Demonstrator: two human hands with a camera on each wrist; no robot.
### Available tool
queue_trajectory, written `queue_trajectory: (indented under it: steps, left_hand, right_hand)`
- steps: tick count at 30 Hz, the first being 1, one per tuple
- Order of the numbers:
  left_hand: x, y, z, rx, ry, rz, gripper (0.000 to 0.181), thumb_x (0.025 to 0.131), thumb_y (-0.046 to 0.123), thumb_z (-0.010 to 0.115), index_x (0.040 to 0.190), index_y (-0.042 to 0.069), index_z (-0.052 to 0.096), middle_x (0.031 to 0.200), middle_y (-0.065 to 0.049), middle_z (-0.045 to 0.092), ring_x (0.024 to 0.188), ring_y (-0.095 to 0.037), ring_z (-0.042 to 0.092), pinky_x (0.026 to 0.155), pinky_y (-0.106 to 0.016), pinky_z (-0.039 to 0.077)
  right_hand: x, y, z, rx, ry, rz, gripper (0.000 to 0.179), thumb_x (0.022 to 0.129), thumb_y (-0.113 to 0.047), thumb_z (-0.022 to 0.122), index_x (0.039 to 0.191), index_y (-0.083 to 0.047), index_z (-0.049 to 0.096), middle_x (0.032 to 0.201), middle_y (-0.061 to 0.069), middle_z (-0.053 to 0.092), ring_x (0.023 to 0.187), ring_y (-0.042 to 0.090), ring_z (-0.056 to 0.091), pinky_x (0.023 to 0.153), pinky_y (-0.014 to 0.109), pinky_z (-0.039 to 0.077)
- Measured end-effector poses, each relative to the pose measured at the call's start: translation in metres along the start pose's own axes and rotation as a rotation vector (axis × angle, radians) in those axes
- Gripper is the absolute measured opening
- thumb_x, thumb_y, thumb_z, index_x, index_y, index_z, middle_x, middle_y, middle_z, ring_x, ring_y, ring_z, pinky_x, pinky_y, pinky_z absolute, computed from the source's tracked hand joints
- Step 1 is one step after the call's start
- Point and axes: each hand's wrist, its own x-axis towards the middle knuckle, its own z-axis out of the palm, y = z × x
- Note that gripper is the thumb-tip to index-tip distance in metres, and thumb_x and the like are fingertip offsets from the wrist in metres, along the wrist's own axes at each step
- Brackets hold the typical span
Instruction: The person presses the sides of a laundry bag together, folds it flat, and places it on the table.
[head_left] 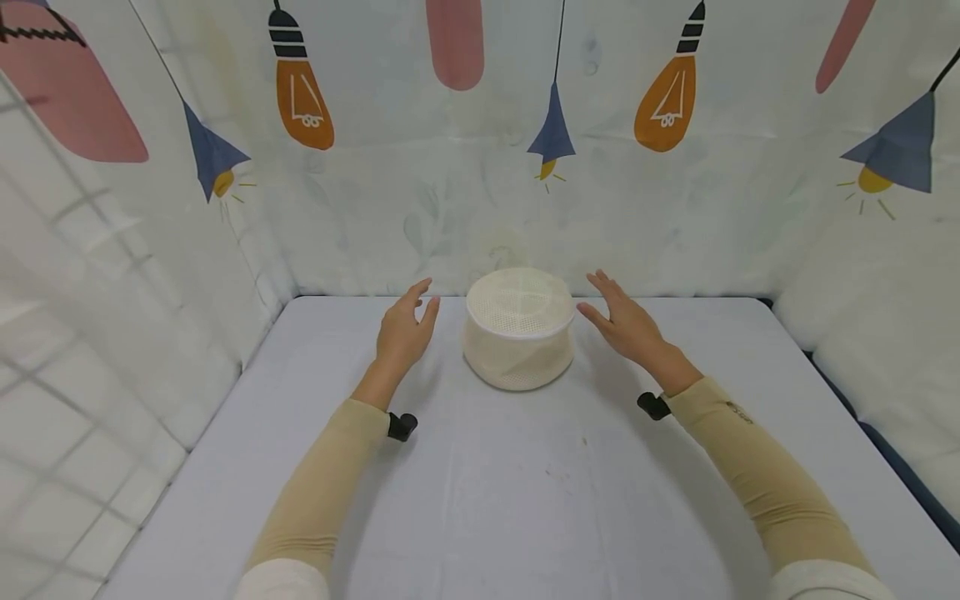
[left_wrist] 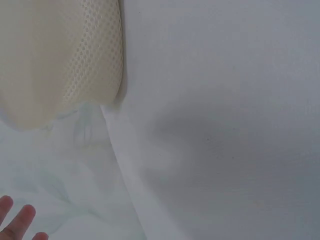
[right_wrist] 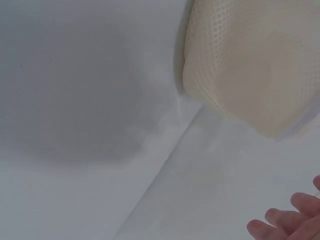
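Note:
A cream mesh drum-shaped bag [head_left: 517, 358] with a white rim around its round top stands upright near the back edge of the table. To its left my left hand [head_left: 405, 331] is held up, apart from it, fingers loosely extended. On the other side my right hand [head_left: 626, 323] is raised with thumb and fingers spread, its tips close to the rim. Neither hand holds anything. The left wrist view shows the bag's mesh side [left_wrist: 95, 50] and a few fingertips [left_wrist: 22, 220]; the right wrist view has the opposite side [right_wrist: 215, 60] and fingertips [right_wrist: 280, 220].
The white-covered table [head_left: 510, 500] runs back to a hanging curtain [head_left: 390, 200] printed with lamps and bulbs. Pale fabric also hangs along the left and right sides. A few small specks [head_left: 555, 473] lie on the tabletop in front of the bag.

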Motion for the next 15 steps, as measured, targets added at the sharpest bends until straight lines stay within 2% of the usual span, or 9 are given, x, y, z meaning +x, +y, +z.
queue_trajectory:
  steps: [6,10,15]
  left_hand:
    - [0.0017,0.0014,0.0007,-0.104,0.007,0.015,0.050,0.109,0.035,0.050,0.152,0.011,0.049,0.148,-0.014,0.056,0.129,-0.037,0.058,0.100,-0.056,0.049]
    - [0.0038,0.0014,0.0008,-0.188,-0.020,-0.022,0.050,0.109,0.038,0.050,0.153,0.013,0.050,0.145,-0.014,0.058,0.125,-0.036,0.061,0.098,-0.054,0.051]
    - [0.0067,0.0033,-0.0003,-0.281,-0.053,-0.072,0.051,0.109,0.039,0.049,0.152,0.011,0.050,0.141,-0.016,0.061,0.117,-0.034,0.065,0.090,-0.050,0.055]
  right_hand:
    - [0.0017,-0.0019,0.0005,0.034,0.011,-0.004,0.078,0.107,-0.057,0.041,0.163,-0.005,0.024,0.169,0.017,0.015,0.151,0.042,0.025,0.119,0.059,0.024]
    - [0.0022,-0.0040,-0.0005,0.073,0.018,0.007,0.071,0.109,-0.048,0.044,0.162,-0.004,0.026,0.166,0.022,0.024,0.146,0.046,0.034,0.116,0.059,0.030]
    - [0.0013,-0.0052,-0.0026,0.161,0.010,0.022,0.068,0.110,-0.045,0.044,0.162,-0.004,0.027,0.163,0.023,0.030,0.142,0.046,0.040,0.110,0.058,0.040]
